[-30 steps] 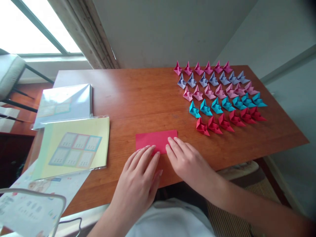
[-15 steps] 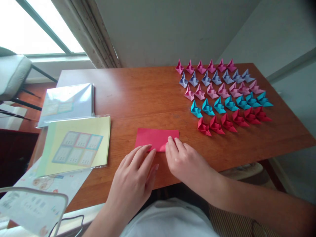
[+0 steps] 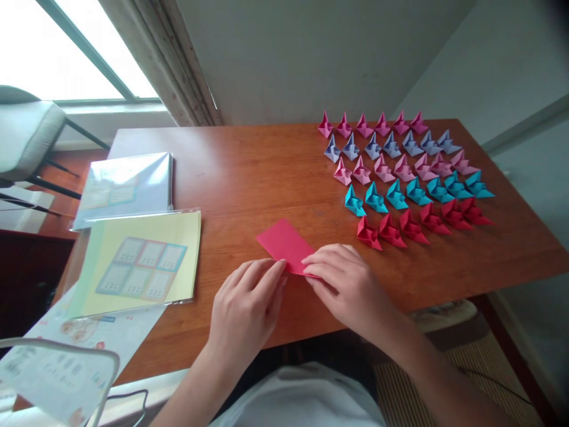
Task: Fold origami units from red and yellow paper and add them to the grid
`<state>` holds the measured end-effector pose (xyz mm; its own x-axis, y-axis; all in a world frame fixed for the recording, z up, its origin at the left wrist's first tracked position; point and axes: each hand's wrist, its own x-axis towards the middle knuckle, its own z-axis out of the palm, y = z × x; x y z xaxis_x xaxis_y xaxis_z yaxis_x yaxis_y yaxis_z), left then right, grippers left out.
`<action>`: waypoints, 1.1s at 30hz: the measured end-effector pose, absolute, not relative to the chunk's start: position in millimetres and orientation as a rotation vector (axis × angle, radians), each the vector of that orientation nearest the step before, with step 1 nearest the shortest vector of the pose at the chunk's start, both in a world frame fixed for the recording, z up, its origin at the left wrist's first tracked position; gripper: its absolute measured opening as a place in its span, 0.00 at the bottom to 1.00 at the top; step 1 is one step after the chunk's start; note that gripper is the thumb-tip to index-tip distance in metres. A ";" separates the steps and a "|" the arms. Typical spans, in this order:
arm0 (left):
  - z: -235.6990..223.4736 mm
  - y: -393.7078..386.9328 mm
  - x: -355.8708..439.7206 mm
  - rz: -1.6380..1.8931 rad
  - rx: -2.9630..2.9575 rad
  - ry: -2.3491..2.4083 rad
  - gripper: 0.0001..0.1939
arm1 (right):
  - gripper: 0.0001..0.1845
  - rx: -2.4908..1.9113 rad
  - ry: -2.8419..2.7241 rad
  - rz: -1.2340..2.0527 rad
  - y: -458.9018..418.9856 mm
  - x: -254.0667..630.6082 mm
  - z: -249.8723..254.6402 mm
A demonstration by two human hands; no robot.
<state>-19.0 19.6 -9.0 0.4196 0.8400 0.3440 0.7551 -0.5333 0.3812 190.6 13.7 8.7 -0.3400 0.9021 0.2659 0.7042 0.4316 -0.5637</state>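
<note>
A red sheet of folded paper [image 3: 284, 244] lies slantwise on the wooden table [image 3: 231, 178], its far corner pointing away from me. My left hand [image 3: 251, 296] pinches its near left edge between thumb and fingertips. On the right, my right hand [image 3: 340, 281] grips the near right end, with fingers on top and thumb below. The paper's right corner is hidden under those fingers. Beyond my right hand stands a row of red origami boats [image 3: 411, 226], with turquoise ones [image 3: 416, 191] behind it.
Further rows of pink [image 3: 403, 169], lavender [image 3: 391, 145] and magenta [image 3: 363, 126] origami pieces stand at the back right. On the left lie a pack of yellow paper [image 3: 146, 255] and another wrapped pack [image 3: 128, 184]. A white-framed stand [image 3: 57, 379] is at lower left.
The red paper has turned from lying square to slanting across the table. My right hand has shifted from pressing on it to gripping its right end; the left fingers have closed on the near edge.
</note>
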 end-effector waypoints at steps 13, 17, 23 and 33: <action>1.7 29.1 -12.8 1.020 2.024 1.087 0.05 | 0.05 -1.283 -1.647 0.951 3.5 189.0 24.8; 4.9 28.6 -15.7 1.030 2.019 0.968 0.06 | 0.12 -1.405 -1.682 0.810 6.9 192.4 24.1; 6.4 26.7 -18.8 0.980 1.947 0.908 0.07 | 0.11 -1.500 -1.603 0.994 9.6 199.3 20.4; 6.5 22.4 -3.1 0.872 1.601 1.086 0.04 | 0.05 -1.455 -1.453 1.024 4.4 184.5 14.8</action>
